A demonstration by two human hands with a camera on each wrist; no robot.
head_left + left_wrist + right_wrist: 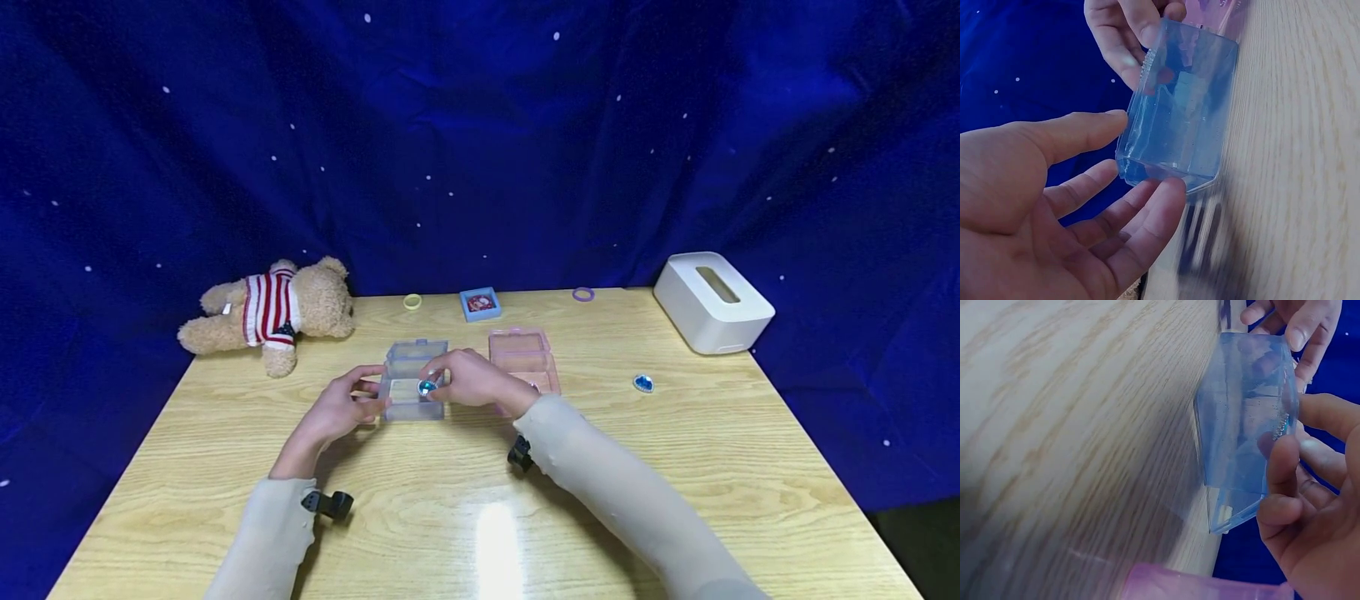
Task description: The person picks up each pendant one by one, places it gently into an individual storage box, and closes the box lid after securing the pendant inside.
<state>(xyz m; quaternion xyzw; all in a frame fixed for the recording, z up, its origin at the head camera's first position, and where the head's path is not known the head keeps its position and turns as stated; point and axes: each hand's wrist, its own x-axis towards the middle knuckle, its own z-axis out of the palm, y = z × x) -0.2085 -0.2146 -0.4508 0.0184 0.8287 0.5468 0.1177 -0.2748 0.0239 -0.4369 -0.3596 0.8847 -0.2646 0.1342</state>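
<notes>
- table (420, 517): on it the work in hand looks, in my judgement, like setting a blue gem into a see-through box; this step seems close to its end.
- stuffed bear (273, 308) and white tissue box (716, 312): at the far left and far right of the table, well apart from the work.
- right hand (472, 379): grasping the gem, with thumb and fingers bent in to pinch it at the box's mouth. the next move would call for lowering it a little, then loosening the pinch without catching the rim.
- left hand (337, 408): fingers loosely spread and relaxed, not clenched, with thumb and fingertips at the left end of the box, seemingly to steady it; light contact should do.
- see-through blue box (415, 412): flat on the table between the hands, lid tipped back toward the curtain.
- pink box (519, 343): just to the right, lid also back, partly hidden by the right forearm.
- blue gem (427, 387): in the right fingertips, over the blue box; whether it touches the inside i cannot tell.
- second gem (643, 383): alone on the table, near the tissue box.
</notes>
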